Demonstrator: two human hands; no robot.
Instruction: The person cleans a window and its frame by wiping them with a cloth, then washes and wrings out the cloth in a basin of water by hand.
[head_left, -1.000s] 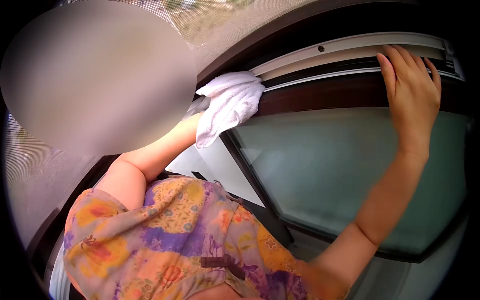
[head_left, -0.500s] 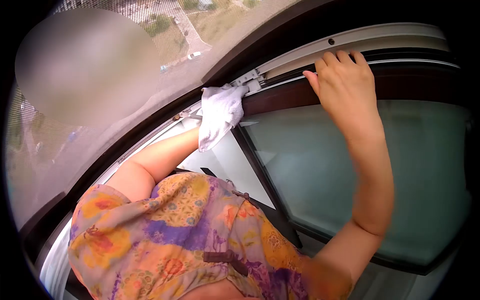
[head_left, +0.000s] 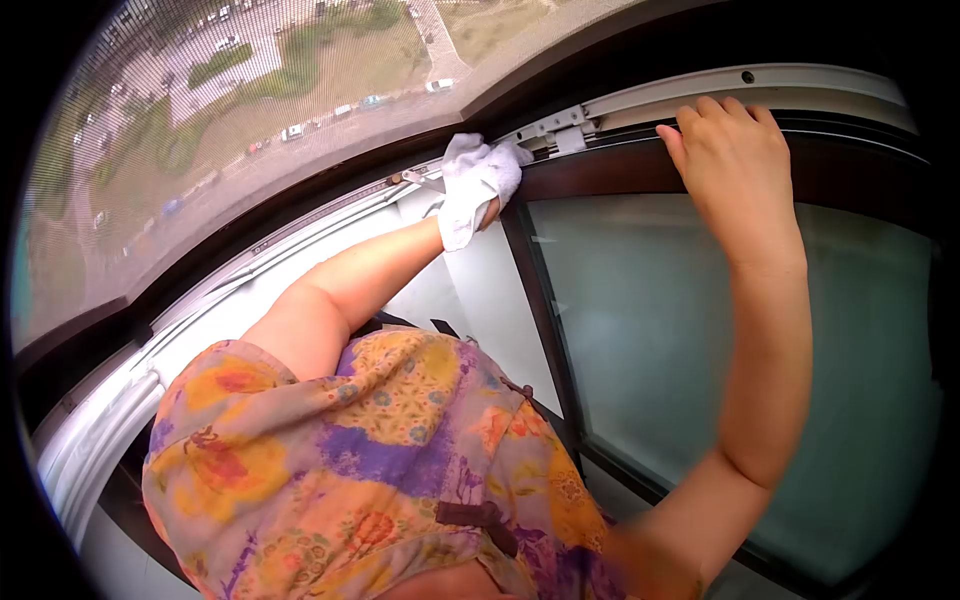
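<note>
A white cloth (head_left: 462,208) is bunched over my left hand (head_left: 490,213), which is closed on it; only a bit of the fingers shows beneath. The cloth presses at the corner where the dark window sash (head_left: 640,178) meets the outer frame, just left of a metal hinge bracket (head_left: 558,124). My right hand (head_left: 738,165) is hooked over the top edge of the sash, fingers curled behind it and thumb in front. The sash holds a frosted greenish pane (head_left: 650,330) and stands tilted inward.
A white metal rail (head_left: 690,92) runs along the frame at the upper right. An insect screen (head_left: 250,140) lies beyond the frame, with ground and cars far below. A thin metal arm (head_left: 423,181) sits left of the cloth. White frame profiles (head_left: 110,450) curve at the lower left.
My view has shifted, so the window and both hands appear farther right. The cloth is bunched more tightly, and some left fingers now show. My right hand stays on the sash edge.
</note>
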